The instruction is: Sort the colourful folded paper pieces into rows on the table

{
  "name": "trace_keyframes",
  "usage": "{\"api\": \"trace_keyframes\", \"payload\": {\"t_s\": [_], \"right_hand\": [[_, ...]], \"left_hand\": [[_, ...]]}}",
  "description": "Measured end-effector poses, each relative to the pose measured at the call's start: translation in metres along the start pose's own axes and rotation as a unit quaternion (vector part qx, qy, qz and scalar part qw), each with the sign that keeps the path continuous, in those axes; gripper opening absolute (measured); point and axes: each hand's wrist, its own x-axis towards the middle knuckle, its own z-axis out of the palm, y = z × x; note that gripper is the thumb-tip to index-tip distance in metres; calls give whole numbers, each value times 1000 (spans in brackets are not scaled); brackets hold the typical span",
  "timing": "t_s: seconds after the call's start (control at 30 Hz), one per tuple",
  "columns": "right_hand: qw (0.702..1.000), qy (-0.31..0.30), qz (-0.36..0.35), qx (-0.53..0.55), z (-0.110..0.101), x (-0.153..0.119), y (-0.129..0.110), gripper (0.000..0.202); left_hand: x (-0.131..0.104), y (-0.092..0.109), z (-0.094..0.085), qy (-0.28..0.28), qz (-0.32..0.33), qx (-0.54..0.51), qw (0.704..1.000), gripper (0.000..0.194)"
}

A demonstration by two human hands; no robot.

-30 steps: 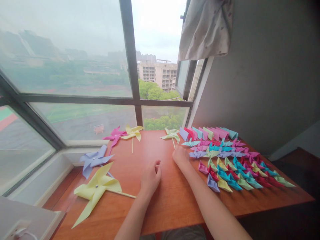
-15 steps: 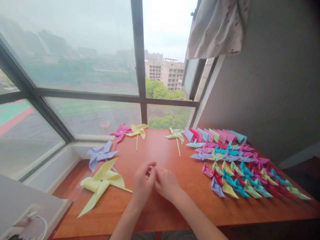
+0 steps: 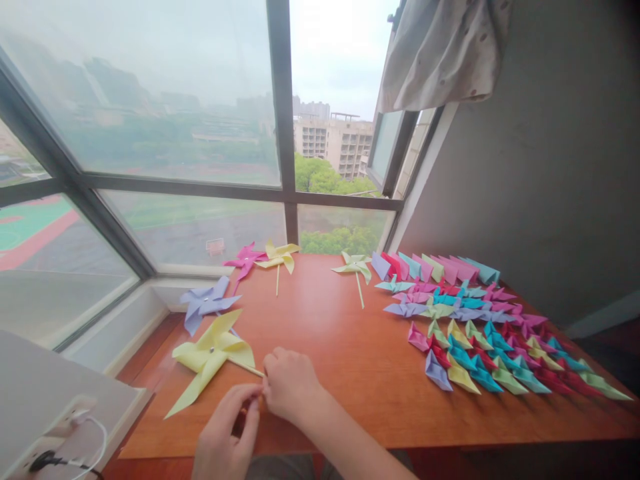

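Observation:
My right hand (image 3: 293, 387) is closed, its fingers curled in at the end of the large yellow pinwheel's stick (image 3: 247, 367). Whether it grips that stick, I cannot tell. My left hand (image 3: 233, 427), thumb bent toward its curled fingers, meets the right fingertips just below the stick end. Anything between the fingertips is hidden. The yellow paper pinwheel (image 3: 210, 352) lies left of both hands, with a lavender pinwheel (image 3: 207, 303) behind it. Farther back are a pink pinwheel (image 3: 246, 259), a smaller yellow pinwheel (image 3: 277, 257) and a pale green pinwheel (image 3: 354, 264).
Rows of folded paper boats (image 3: 495, 357), paper cranes (image 3: 450, 303) and folded paper pieces (image 3: 433, 267) cover the right part of the wooden table (image 3: 320, 320). Windows stand behind it. A socket with plugged cables (image 3: 75, 417) is at lower left.
Both hands have moved left and toward me, from the table's middle to beside the large yellow pinwheel's stick end. The camera view has shifted slightly.

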Motion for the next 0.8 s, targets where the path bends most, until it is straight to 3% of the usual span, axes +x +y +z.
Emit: {"api": "trace_keyframes", "payload": {"t_s": [0.23, 0.47, 0.63, 0.8], "right_hand": [[999, -24, 47, -3, -4, -5, 2, 19], [996, 19, 67, 61, -1, -15, 12, 17], [985, 77, 74, 133, -1, -26, 18, 10], [965, 146, 100, 194, -4, -42, 23, 9]], "left_hand": [[-1, 7, 2, -22, 12, 21, 999, 22], [-5, 6, 5, -18, 16, 23, 999, 21], [-2, 7, 7, -37, -43, -21, 998, 24], [16, 17, 17, -68, -127, -119, 982, 33]]}}
